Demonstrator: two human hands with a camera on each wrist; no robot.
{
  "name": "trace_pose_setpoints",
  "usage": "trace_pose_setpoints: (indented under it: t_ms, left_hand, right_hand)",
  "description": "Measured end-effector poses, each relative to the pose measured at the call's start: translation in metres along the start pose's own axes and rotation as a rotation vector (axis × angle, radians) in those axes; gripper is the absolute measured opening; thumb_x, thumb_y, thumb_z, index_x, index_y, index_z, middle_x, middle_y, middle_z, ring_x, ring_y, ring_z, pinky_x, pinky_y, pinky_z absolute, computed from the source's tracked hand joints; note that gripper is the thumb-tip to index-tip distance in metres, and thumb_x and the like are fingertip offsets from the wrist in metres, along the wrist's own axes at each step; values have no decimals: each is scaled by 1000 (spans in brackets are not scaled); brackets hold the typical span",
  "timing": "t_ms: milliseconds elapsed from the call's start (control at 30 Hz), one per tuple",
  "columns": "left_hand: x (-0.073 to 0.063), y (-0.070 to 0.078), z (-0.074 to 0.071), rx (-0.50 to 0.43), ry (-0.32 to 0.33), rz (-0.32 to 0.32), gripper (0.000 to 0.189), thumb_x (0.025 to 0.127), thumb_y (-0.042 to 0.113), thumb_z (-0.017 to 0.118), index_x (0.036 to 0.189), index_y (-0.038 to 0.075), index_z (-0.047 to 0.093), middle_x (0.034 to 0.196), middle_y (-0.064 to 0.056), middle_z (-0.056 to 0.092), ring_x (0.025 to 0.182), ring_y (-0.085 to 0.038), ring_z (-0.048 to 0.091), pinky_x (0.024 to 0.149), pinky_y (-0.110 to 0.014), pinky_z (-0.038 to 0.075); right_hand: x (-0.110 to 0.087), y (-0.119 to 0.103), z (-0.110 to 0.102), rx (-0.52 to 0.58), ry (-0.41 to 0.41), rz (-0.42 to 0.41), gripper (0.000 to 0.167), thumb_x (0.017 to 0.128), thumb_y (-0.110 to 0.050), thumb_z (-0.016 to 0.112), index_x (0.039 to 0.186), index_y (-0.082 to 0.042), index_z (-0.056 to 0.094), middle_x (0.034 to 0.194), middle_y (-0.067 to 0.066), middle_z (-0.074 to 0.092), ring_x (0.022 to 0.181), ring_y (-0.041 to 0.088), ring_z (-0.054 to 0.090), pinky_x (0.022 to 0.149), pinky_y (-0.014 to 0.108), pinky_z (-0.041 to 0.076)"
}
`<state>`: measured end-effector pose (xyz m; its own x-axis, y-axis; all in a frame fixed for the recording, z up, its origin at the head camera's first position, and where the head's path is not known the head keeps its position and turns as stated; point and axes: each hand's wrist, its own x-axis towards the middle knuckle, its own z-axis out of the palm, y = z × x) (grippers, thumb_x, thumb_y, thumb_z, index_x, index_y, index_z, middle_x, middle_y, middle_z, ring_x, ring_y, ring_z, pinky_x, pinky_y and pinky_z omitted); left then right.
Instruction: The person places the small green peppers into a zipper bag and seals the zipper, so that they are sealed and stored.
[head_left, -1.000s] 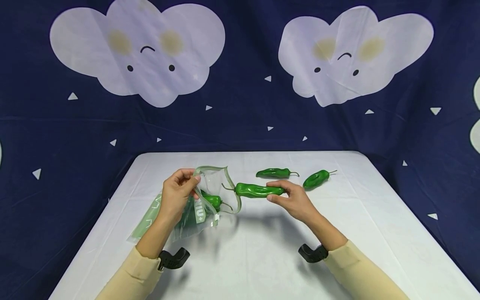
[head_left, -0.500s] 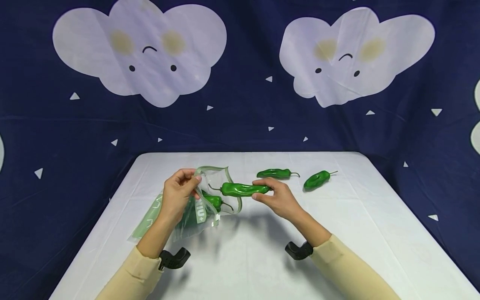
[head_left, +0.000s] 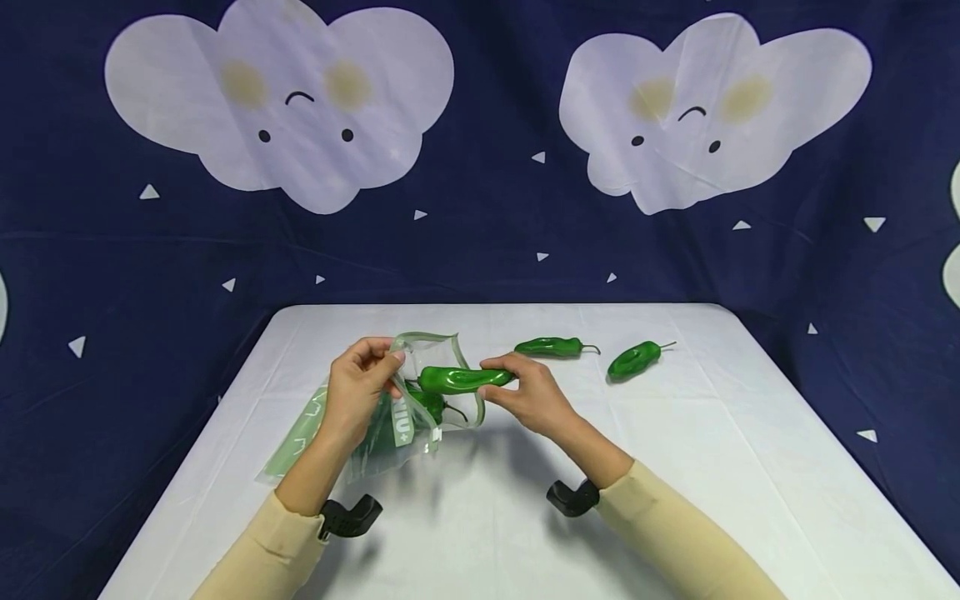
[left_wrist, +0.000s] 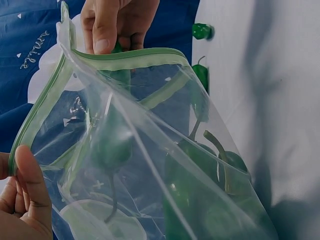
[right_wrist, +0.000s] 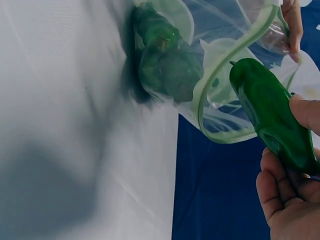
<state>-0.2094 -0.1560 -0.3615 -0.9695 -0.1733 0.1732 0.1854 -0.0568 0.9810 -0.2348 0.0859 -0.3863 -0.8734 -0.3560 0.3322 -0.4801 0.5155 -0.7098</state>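
Observation:
My left hand [head_left: 362, 387] pinches the rim of a clear zip bag [head_left: 372, 458] with a green edge, and the bag's mouth stands open to the right. Several green peppers [right_wrist: 167, 65] lie inside it, one with its curved stem [left_wrist: 222, 155] near the opening. Between thumb and fingers, my right hand [head_left: 528, 392] holds another green pepper [head_left: 457, 380] by its tip. That pepper points stem first into the bag's mouth; in the left wrist view its stem and body show through the clear plastic.
Two more green peppers lie on the white table [head_left: 525, 517] beyond my right hand: one pepper [head_left: 551, 347] close behind it, the other pepper [head_left: 634, 360] farther right. A dark blue cloth [head_left: 487, 233] with clouds hangs behind the table.
My right hand has moved left, carrying the pepper stem first into the bag's mouth. The left hand and the bag have stayed nearly still.

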Motion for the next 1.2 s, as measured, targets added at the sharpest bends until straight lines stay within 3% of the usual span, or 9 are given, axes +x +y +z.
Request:
trace_pose_setpoints:
  t_ms: [300,833,1200]
  left_hand:
    - [1,1,-1,8,-7,1,21,87,0,62,107,-6,58,78,5,55,54,-6,50,42,-17,50]
    - [2,2,-2,5,9,-2,21,87,0,63,107,-5,58,77,5,56,52,-6,50,41,-17,50]
    - [3,2,0,-8,-2,4,21,87,0,63,107,-5,58,77,5,56,53,-6,50,41,-16,49]
  right_hand:
    - [10,-7,13,-13,-9,-4,37,80,-24,75,113,-12,68,106,2,69,98,18,61,83,40,54]
    - [20,-18,30,-65,-27,-14,37,81,-25,75,114,-12,67,108,3,67,88,14,57,74,26,50]
    - [26,-25,40,-125,-58,-18,38,81,-28,74,115,-10,66,110,6,66,87,20,60,71,27,52]
